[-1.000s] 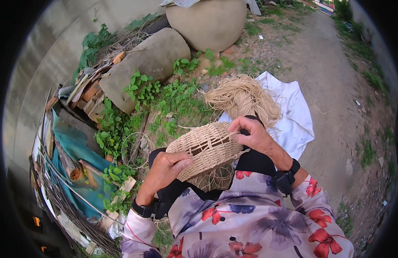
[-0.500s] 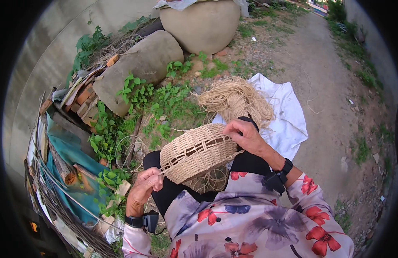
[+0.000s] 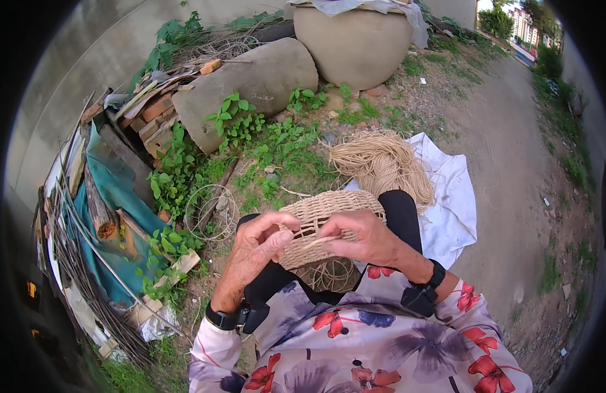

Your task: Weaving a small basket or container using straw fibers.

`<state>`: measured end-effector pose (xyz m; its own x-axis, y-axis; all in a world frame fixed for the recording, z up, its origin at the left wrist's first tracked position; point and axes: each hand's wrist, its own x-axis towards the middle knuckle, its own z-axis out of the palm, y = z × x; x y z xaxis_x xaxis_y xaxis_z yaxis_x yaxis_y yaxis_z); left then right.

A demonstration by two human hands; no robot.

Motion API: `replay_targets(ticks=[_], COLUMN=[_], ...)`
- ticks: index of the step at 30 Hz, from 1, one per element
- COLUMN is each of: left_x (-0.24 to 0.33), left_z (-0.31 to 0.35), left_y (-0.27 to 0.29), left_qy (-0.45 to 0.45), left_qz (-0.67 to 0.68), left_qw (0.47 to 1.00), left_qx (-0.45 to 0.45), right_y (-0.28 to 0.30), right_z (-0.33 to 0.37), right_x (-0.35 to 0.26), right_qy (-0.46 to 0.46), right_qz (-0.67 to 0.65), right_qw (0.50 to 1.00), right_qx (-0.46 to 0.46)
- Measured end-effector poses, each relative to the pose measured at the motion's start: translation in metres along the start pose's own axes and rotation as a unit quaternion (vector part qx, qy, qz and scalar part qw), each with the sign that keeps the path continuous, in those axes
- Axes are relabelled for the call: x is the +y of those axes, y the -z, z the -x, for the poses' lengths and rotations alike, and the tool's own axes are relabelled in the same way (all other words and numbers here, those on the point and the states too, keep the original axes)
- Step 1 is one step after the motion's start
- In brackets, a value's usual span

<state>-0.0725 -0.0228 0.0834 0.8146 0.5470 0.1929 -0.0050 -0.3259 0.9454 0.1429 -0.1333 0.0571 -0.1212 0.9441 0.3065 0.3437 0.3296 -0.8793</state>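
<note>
A pale woven straw-cord basket (image 3: pixel 345 202) rests on its side across my dark-trousered knees, with an open slotted band along its middle. My left hand (image 3: pixel 257 245) is at the basket's left end, thumb and forefinger pinched on a thin cord. Close beside it, my right hand (image 3: pixel 362 237) lies over the front of the basket, its fingertips pinching a cord strand (image 3: pixel 316 242). Both hands hide much of the slotted band. Loose loops of cord (image 3: pixel 326 275) hang below the basket between my legs.
Beyond my knees a large hank of tan cord (image 3: pixel 388 167) lies on a white cloth (image 3: pixel 450 196). A wire-like coil (image 3: pixel 212 211) sits among weeds on the left. Farther off are a concrete pipe (image 3: pixel 250 88), a big round vat (image 3: pixel 352 49) and piled sticks with teal sheeting (image 3: pixel 122 242).
My left hand has moved right and up to the basket, and my right hand has come left and down, so they are now close together. The whole view has shifted.
</note>
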Motion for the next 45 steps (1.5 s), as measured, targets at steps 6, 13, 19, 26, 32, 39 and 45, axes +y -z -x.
replay_targets(ticks=[6,13,19,26,32,39,45], left_x=[-0.078,-0.125,-0.185,-0.180,-0.091,-0.073,-0.068], left_z=[0.024,0.050,0.118,0.169,0.053,0.004,-0.005], left_y=[0.018,0.042,0.130,0.174,0.057,-0.009,-0.014], left_qy=[0.121,0.054,0.190,0.328,0.013,-0.150,-0.154], left_qz=[-0.179,-0.158,-0.016,-0.187,-0.302,-0.372,-0.419], left_qw=[0.964,0.974,0.955,0.898,0.920,0.901,0.885], left_qx=[0.153,0.153,0.226,0.226,0.248,0.165,0.134], right_y=[0.041,0.042,0.010,0.030,0.012,-0.015,-0.020], right_z=[0.037,0.048,0.024,0.031,0.020,-0.003,-0.003], right_x=[0.021,0.045,0.040,0.051,0.039,0.036,0.036], right_qy=[-0.056,-0.110,-0.089,-0.073,-0.019,0.120,0.128], right_qz=[-0.149,-0.114,-0.013,-0.041,0.157,0.318,0.393], right_qw=[0.968,0.955,0.984,0.962,0.967,0.929,0.902], right_qx=[0.193,0.252,0.155,0.260,0.199,0.146,0.127])
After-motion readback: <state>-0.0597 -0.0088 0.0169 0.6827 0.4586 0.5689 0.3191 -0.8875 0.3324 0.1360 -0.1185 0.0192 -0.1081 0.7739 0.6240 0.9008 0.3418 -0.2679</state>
